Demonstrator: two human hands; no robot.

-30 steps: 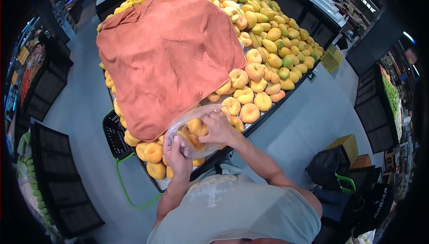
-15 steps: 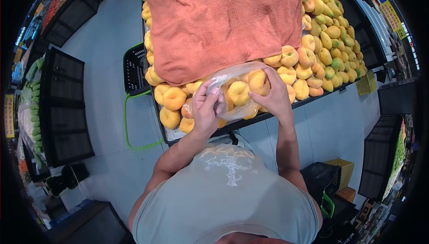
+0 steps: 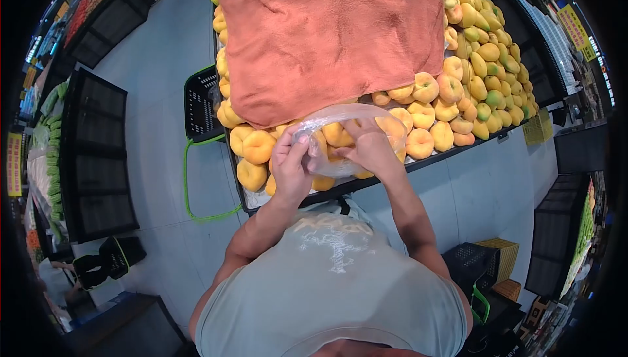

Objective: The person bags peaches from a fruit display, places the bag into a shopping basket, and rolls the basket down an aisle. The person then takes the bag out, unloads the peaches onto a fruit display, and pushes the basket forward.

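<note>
My left hand (image 3: pixel 292 159) is closed on the gathered side of a clear plastic bag (image 3: pixel 363 110), held with its mouth wide above the fruit display. My right hand (image 3: pixel 371 149) reaches in at the bag's mouth from the right. Its thumb and fingers curve on either side of a yellow flat peach (image 3: pixel 336 136); the bag's film and my fingers partly hide the contact. More yellow flat peaches (image 3: pixel 258 147) lie below and around both hands. A coral-red cloth (image 3: pixel 330 36) covers most of the pile beyond the bag.
Yellow-green mangoes (image 3: pixel 492 53) fill the display's right side. Its black front edge (image 3: pixel 418 163) runs close to my body. A black shopping basket (image 3: pixel 201 103) with a green handle stands on the left, and stacked baskets (image 3: pixel 468 262) stand behind on the right.
My right hand has moved left and down from the bag's right rim into its mouth, along with the peach. The bag's rim has spread wider, while my left hand has shifted slightly left.
</note>
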